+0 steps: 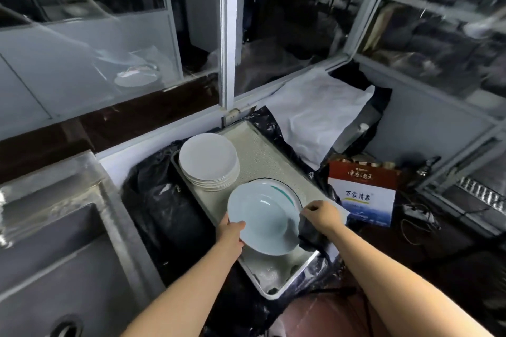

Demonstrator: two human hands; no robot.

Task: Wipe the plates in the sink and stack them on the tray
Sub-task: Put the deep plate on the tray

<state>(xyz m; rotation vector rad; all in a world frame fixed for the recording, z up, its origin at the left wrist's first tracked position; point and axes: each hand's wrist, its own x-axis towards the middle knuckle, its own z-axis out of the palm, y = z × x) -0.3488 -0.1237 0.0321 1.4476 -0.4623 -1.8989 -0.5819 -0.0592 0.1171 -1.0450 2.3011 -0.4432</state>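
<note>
A pale blue plate (pixel 262 217) is held over the grey tray (pixel 262 150), tilted a little. My left hand (pixel 231 231) grips its near-left rim, thumb on top. My right hand (pixel 323 216) pinches a dark cloth (pixel 309 234) against the plate's right rim. Under the blue plate lies another plate with a dark rim and a green stripe (pixel 284 189). A stack of several white plates (pixel 209 161) stands on the tray's far-left part. The steel sink (pixel 54 254) is at the left; I see no plates in the part that shows.
Black plastic sheeting (pixel 164 208) lies under and around the tray. A red, white and blue carton (pixel 364 194) stands right of the tray, with cables (pixel 416 216) beyond it. White cloth (pixel 315 112) lies behind the tray. Glass partitions (pixel 109 35) close the back.
</note>
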